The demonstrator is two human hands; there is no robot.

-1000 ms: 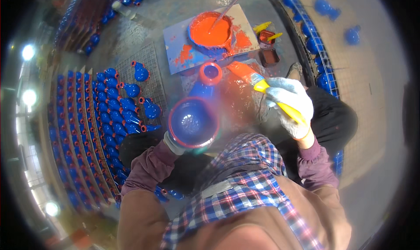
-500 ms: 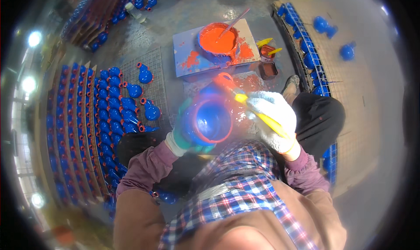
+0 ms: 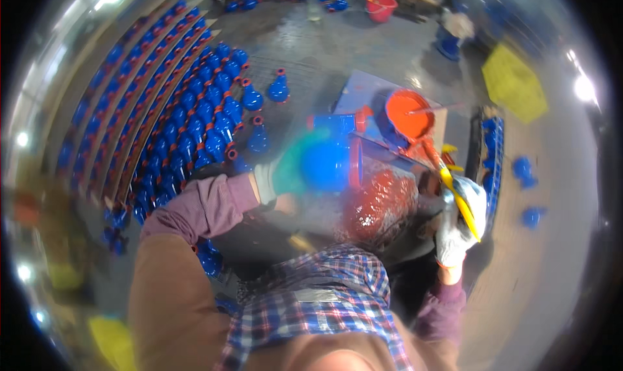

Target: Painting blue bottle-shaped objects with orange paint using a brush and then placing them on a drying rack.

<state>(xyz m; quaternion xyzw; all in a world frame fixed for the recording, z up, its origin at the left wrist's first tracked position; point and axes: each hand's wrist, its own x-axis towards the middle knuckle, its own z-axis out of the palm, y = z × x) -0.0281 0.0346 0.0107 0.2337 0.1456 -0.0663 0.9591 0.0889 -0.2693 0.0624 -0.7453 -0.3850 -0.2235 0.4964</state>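
My left hand [image 3: 289,170], in a green and white glove, is wrapped round a blue hollow fitting [image 3: 326,166] with red rims. The fitting lies on its side in the air, its wide rim facing right, and looks blurred. Off to the right my right hand [image 3: 462,209], in a white glove, grips a yellow-handled paintbrush [image 3: 462,205]. Its red-coated bristles point up and left, close beside the wall of a paint bucket [image 3: 391,132] that holds orange-red paint. Whether bristles and bucket touch, I cannot tell.
The bucket stands on a paint-stained board [image 3: 357,89]. Red paint coats a glossy patch [image 3: 383,205] below it. Rows of blue fittings [image 3: 195,111] with red rims stand on the left, beside stacked racks [image 3: 146,85]. A red bucket [image 3: 381,8] sits farther back.
The brush has left the fitting and moved right, beside the paint bucket. The fitting has turned, so its wide opening faces right instead of up toward me. The view has shifted too.
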